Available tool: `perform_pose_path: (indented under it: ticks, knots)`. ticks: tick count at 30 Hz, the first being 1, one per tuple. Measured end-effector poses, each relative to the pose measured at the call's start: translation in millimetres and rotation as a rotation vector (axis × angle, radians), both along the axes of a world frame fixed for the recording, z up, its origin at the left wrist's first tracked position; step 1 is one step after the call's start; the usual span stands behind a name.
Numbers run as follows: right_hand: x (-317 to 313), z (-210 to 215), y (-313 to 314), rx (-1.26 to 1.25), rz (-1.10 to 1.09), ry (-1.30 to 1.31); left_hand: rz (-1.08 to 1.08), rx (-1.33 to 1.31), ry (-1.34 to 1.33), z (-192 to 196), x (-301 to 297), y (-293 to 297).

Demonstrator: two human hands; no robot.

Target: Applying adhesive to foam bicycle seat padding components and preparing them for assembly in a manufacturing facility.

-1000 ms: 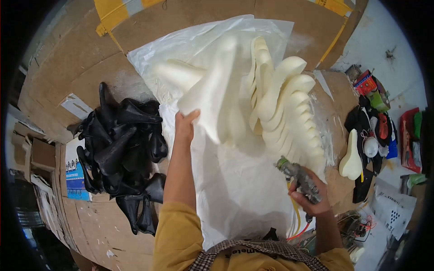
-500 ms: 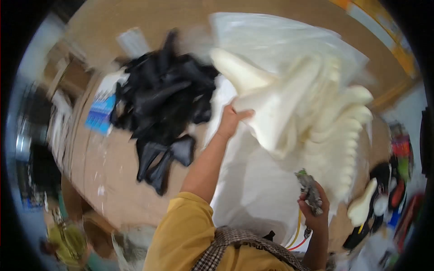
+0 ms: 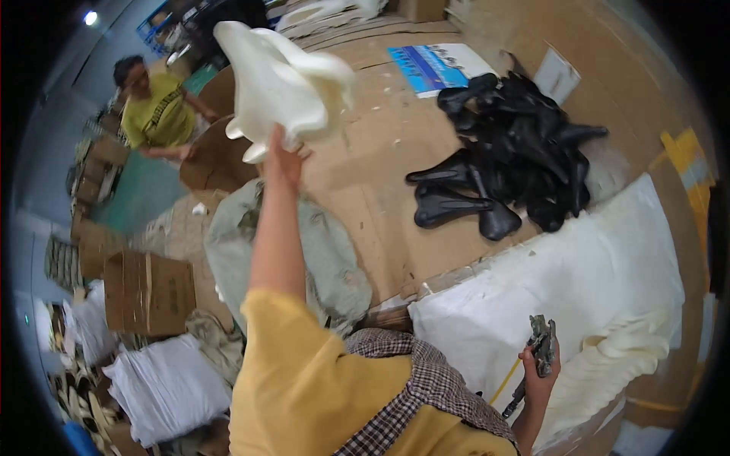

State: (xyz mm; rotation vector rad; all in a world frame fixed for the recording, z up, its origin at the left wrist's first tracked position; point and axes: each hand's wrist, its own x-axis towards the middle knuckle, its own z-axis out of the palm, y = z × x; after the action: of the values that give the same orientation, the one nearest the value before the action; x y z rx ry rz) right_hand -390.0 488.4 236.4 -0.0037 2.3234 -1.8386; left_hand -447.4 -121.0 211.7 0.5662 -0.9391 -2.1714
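Note:
Raised at the upper left, my left hand [image 3: 283, 163] is closed on several cream foam saddle pads [image 3: 277, 87], smeared a little by motion. My right hand [image 3: 541, 372] grips a spray gun [image 3: 541, 338] caked with grey residue; a yellow hose [image 3: 505, 381] runs down from it. Beside that hand, a row of overlapping cream foam pads [image 3: 616, 361] lies on a white sheet [image 3: 578, 266]. A heap of black saddle-shaped pieces [image 3: 525, 152] rests on the cardboard-covered table beyond the sheet.
A blue and white printed sheet [image 3: 433, 68] lies behind the black heap. Left of the table stand a grey-green sack [image 3: 334, 251], a cardboard box [image 3: 148, 292] and a white bag [image 3: 171, 387]. Another person [image 3: 163, 114] in a yellow shirt stands by a brown bin [image 3: 220, 159].
My left hand has carried several foam pads off the white sheet, out to the left and up. The view has swung left. The spray gun stays in my right hand.

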Motion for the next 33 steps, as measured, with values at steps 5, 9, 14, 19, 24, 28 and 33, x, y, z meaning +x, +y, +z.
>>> perform_pose_path:
  ticks: [5,9,14,19,24,28,33]
  knots:
    - [12.5,33.7,-35.0,0.027,0.117,0.021,0.328,0.106,-0.319,13.0,62.2,-60.0]
    - [32.8,50.2,-41.0,0.115,0.136,0.025,0.103,0.195,-0.296,-77.2,80.8,4.2]
    - [79.8,41.3,-29.2,0.123,-0.056,0.046,-0.211,0.311,-0.384,-120.9,21.2,115.0]
    - [147.8,57.3,-7.0,0.15,-0.295,0.071,-0.675,-0.062,-0.179,-80.3,-53.8,211.5]
    - [213.9,63.8,-12.5,-0.07,-0.586,-0.033,-0.894,-0.142,-0.295,-75.5,-89.8,266.9]
    - [303.6,57.1,6.5,0.046,-0.862,-0.009,-1.212,-0.282,-0.294,-95.8,-98.7,384.4]
    - [371.3,35.1,26.7,0.064,-1.013,-0.087,-1.543,-0.549,-0.252,-101.4,-28.6,538.4]
